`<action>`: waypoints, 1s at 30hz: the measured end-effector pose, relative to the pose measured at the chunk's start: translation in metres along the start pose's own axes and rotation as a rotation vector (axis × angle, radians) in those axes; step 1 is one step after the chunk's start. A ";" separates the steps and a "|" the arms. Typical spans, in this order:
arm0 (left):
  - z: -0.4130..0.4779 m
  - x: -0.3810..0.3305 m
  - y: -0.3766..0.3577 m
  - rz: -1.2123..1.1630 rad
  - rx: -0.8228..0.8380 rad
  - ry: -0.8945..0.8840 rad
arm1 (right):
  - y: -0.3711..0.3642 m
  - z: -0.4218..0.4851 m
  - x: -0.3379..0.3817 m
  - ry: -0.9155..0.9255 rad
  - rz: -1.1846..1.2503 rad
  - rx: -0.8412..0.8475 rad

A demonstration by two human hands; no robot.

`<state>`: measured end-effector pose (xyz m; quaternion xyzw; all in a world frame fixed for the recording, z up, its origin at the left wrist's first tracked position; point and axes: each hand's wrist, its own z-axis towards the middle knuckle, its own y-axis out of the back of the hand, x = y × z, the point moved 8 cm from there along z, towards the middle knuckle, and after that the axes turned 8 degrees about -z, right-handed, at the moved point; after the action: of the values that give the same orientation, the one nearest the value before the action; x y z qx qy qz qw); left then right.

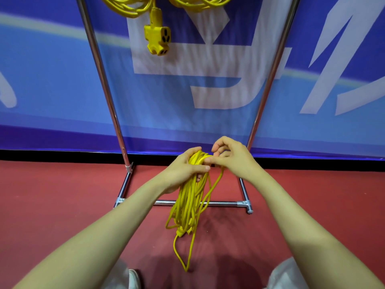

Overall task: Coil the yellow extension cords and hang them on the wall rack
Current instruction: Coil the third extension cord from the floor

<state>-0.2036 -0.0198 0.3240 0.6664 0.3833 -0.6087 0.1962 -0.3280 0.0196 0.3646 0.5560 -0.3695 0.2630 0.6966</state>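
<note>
A yellow extension cord coil (188, 205) hangs in long loops from my left hand (185, 170), which grips the top of the bundle. My right hand (231, 156) touches the same top from the right, its fingers pinching a strand that trails down. The lowest loops (181, 253) dangle just above the red floor. Other coiled yellow cords (133, 6) hang at the top of the metal rack, and a yellow multi-outlet socket (158, 39) dangles below them.
The chrome rack has two slanted uprights (104, 80) (270, 80) and a base crossbar (225, 203) on the red floor (62, 195). A blue banner wall (208, 90) stands behind it. My knees in light trousers show at the bottom edge.
</note>
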 end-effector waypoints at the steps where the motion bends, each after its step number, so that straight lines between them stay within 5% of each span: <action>1: 0.000 -0.002 0.002 -0.019 -0.019 -0.002 | -0.003 0.000 -0.001 0.007 0.015 0.055; 7: -0.001 -0.026 0.020 -0.092 -0.093 -0.073 | -0.050 -0.014 -0.010 -0.060 0.024 0.488; 10: -0.001 -0.036 0.032 -0.169 -0.137 -0.121 | -0.070 -0.019 -0.028 -0.138 -0.087 0.562; 12: -0.001 -0.038 0.040 -0.191 -0.163 -0.137 | -0.058 -0.010 -0.033 -0.183 -0.041 0.430; 17: -0.002 -0.025 0.034 0.024 -0.089 -0.135 | 0.005 0.002 -0.012 -0.166 0.504 0.027; 30: 0.001 0.017 -0.010 -0.006 -0.021 -0.038 | -0.003 0.006 -0.004 -0.059 0.452 -0.182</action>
<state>-0.2121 -0.0097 0.3091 0.6514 0.3880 -0.6178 0.2084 -0.3291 0.0128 0.3604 0.4014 -0.5269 0.3616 0.6561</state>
